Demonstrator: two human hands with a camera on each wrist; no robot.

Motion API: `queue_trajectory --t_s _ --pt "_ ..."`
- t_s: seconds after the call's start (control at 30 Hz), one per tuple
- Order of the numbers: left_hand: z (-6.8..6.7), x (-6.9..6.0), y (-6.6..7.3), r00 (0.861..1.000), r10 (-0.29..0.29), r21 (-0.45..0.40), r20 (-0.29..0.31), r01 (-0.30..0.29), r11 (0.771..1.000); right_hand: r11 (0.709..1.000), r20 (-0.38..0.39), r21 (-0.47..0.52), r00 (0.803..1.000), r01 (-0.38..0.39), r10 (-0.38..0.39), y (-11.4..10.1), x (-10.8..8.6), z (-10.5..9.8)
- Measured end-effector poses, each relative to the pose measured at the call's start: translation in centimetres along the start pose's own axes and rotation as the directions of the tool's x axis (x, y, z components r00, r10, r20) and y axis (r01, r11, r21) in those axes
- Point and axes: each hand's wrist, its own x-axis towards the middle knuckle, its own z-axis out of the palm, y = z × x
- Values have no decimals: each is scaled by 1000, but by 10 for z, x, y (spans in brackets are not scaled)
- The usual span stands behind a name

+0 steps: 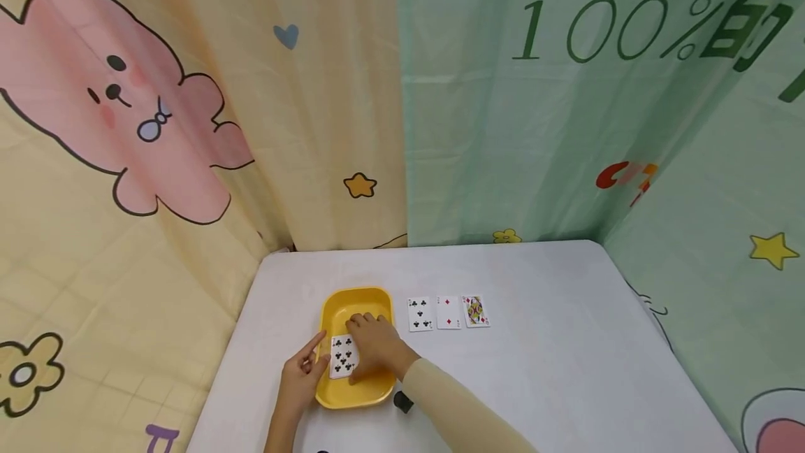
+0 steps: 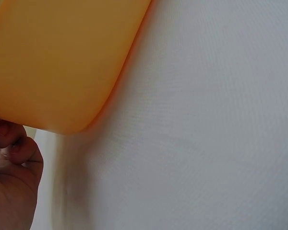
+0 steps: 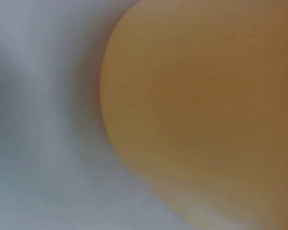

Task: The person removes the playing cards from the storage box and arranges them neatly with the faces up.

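A yellow tray (image 1: 355, 400) stands on the white table. Inside it lies a face-up playing card (image 1: 342, 356) of clubs, partly covered by my right hand (image 1: 374, 344). That hand curls over the card's right side, thumb at the near edge and fingertips toward the far edge; its contact points are hidden. At the tray's left rim, my left hand (image 1: 297, 377) grips the tray with the thumb over the rim. Curled fingers (image 2: 19, 148) show beneath the tray in the left wrist view. Only blurred tray and table appear in the right wrist view.
Right of the tray, three face-up cards lie in a row: a club card (image 1: 420, 314), a diamond card (image 1: 448, 312) and a picture card (image 1: 476, 311). A small black object (image 1: 403, 402) sits by the right forearm. Printed curtains (image 1: 339, 103) enclose the table.
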Motion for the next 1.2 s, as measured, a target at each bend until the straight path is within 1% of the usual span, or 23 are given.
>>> queue_trajectory --t_s 0.23,0.4,0.57,0.7,0.77,0.97,1.13,1.2 --pt "0 -1 0 1000 -3 -4 9 3 1000 999 1 25 1000 -21 21 -1 4 2" --pt "1 0 -2 1000 -9 -13 12 9 1000 999 4 31 1000 -15 15 -1 0 -2" --pt "2 0 -2 1000 -22 -7 16 22 1000 999 -26 42 1000 7 -6 0 -4 -8" --pt "1 1 1 1000 -25 11 7 25 1000 998 -62 58 998 32 -28 4 -6 -13" --pt "1 1 3 1000 -20 27 5 20 999 997 -81 73 996 39 -33 7 -9 -16" --pt "2 1 6 1000 -17 36 2 17 999 992 -130 115 991 48 -33 23 -21 -24" --pt "2 1 3 999 -38 45 15 38 998 975 -146 223 989 19 14 41 -36 -35" --pt "1 2 2 999 -33 43 9 33 999 965 -157 264 987 7 35 49 -40 -38"
